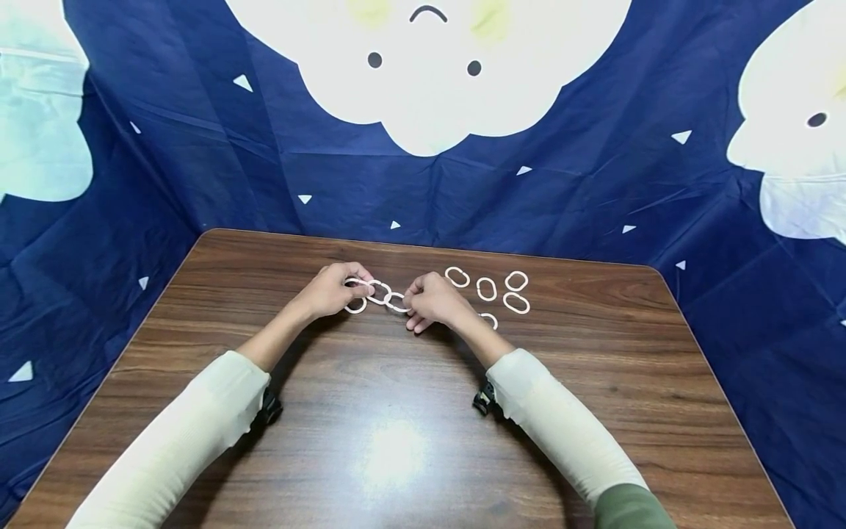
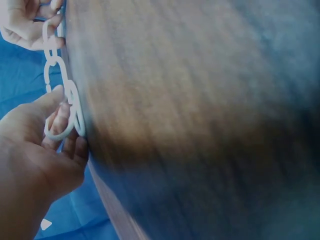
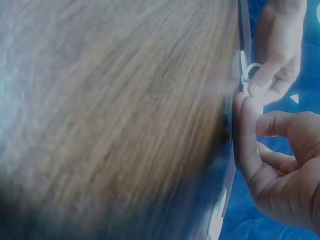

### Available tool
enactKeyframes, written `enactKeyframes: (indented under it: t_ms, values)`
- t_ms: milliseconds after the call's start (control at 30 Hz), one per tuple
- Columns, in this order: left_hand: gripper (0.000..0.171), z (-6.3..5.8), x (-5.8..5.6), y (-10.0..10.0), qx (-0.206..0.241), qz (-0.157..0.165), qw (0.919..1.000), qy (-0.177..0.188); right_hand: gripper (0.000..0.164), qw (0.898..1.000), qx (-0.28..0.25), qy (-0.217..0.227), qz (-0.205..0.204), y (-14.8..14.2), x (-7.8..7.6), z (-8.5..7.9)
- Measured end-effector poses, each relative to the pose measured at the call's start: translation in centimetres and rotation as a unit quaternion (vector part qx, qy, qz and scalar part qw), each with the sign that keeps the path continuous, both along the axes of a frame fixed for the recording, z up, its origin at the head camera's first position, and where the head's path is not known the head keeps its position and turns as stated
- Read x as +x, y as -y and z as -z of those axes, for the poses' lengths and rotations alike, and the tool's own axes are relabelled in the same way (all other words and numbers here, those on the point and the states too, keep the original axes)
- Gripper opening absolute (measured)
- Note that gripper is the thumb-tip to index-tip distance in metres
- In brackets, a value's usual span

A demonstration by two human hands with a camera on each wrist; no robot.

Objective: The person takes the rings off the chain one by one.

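Observation:
A short chain of white plastic oval links runs between the two hands near the back of the table. My left hand pinches a link at the chain's left part between thumb and fingers. Another white link shows just below those fingers; in the left wrist view it lies close against the held one. At the chain's other end, my right hand pinches the end link with thumb and fingertips. Its grip partly hides that link in the right wrist view.
Several loose white links lie on the brown wooden table to the right of my right hand; one is partly hidden behind the right forearm. A blue curtain with white cloud prints hangs beyond the table's back edge.

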State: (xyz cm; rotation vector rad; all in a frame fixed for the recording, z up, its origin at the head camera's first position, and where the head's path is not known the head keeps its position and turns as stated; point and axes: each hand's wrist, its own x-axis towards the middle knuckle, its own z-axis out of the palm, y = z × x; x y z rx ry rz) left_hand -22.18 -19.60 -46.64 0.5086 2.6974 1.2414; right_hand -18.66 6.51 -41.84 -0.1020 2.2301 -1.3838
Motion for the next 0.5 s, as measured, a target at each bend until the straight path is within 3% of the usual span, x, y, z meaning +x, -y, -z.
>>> enactKeyframes:
  t_ms: [167,267,333,500]
  values:
    - [0.014,3.0,-2.1,0.7,-0.017,-0.035,0.999,0.023,0.023,1.0,-0.023,0.013,0.011,0.0,-0.1,0.1]
    - [0.016,3.4,-2.3,0.7,-0.017,-0.051,0.998,0.033,0.022,0.999,-0.042,0.021,0.024,0.0,-0.1,0.1]
    - [0.014,2.8,-1.9,0.3,-0.017,-0.065,0.9969,0.04,0.021,0.998,-0.052,0.025,0.032,0.0,-0.1,0.1]
    - [0.015,-0.7,0.7,-1.0,0.014,-0.087,0.9944,0.058,0.019,0.995,-0.077,0.028,0.048,-0.2,-0.1,0.2]
